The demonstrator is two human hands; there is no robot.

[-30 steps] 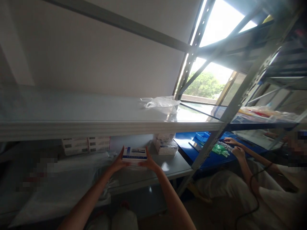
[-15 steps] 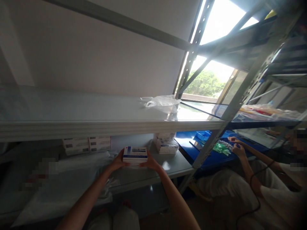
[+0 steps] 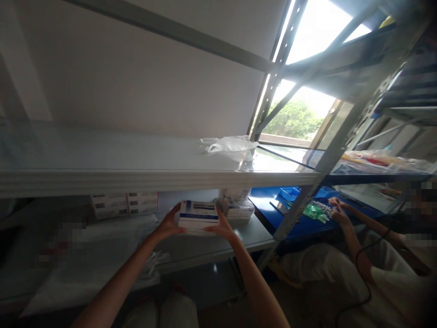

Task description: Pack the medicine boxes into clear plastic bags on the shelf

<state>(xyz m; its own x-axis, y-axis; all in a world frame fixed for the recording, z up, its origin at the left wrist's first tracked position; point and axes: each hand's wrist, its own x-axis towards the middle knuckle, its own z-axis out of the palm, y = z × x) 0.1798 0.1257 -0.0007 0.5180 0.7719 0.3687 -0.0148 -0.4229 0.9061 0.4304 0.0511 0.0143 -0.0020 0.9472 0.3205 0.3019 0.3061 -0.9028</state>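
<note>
Fingers of the left hand [image 3: 168, 225] and right hand [image 3: 224, 225] clasp opposite ends of a white-and-blue box [image 3: 198, 216], held over the lower shelf [image 3: 194, 248]; the step appears to be two-handed handling, and the next move likely calls for even pressure from both sides.

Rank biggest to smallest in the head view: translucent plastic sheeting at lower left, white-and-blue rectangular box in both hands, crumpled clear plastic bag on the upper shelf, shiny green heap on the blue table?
Largest: translucent sheeting.
Middle: box and clear bag, too alike to rank; the bag wider, the box taller.
Smallest: green heap.
</note>
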